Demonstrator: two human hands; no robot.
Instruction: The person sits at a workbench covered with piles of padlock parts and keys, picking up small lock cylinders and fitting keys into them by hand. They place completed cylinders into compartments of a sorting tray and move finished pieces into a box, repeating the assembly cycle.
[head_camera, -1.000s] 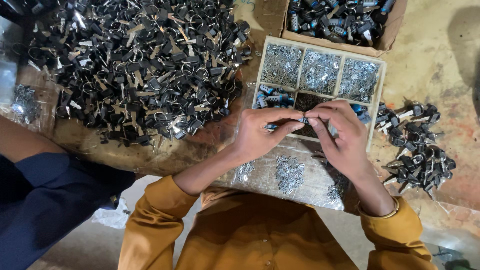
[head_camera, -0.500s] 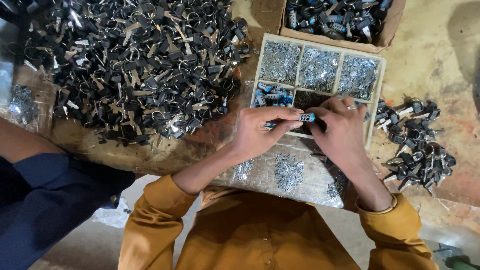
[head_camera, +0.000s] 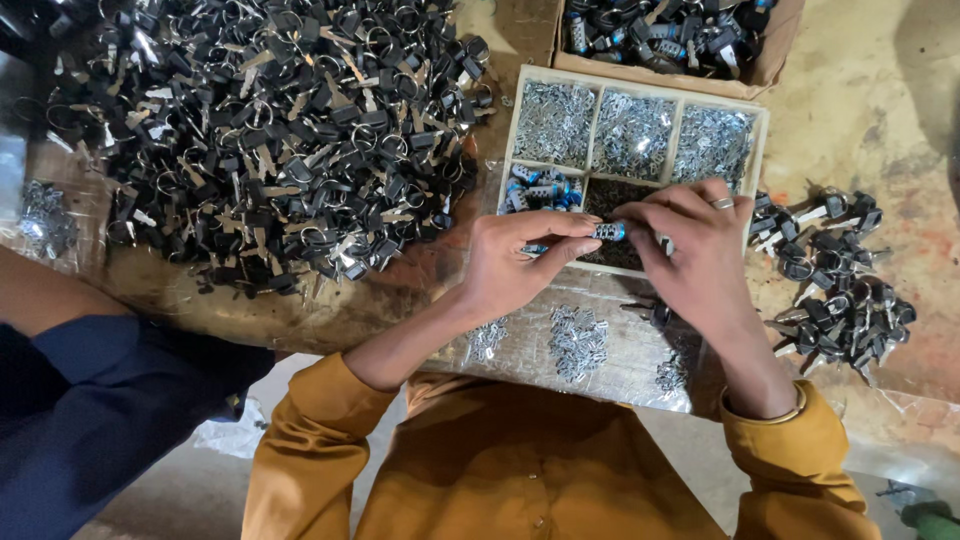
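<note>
My left hand (head_camera: 512, 268) pinches a small blue-and-silver lock cylinder (head_camera: 610, 232) between thumb and fingers. My right hand (head_camera: 697, 258), with a ring on one finger, meets it from the right, its fingertips touching the same cylinder. Both hands hover over the front edge of a divided wooden tray (head_camera: 508, 152). The tray's rear cells hold small silvery metal parts; a front cell holds more blue cylinders (head_camera: 540, 190), another holds dark tiny parts.
A big heap of black-headed keys on rings (head_camera: 270, 130) covers the table's left. A smaller key pile (head_camera: 835, 290) lies at the right. A cardboard box of cylinders (head_camera: 670, 30) stands behind the tray. Another person's dark-blue sleeve (head_camera: 90, 410) is at lower left.
Both hands have lifted slightly toward the tray, and the blue cylinder now shows plainly between the fingertips. My right hand's fingers have spread over it.
</note>
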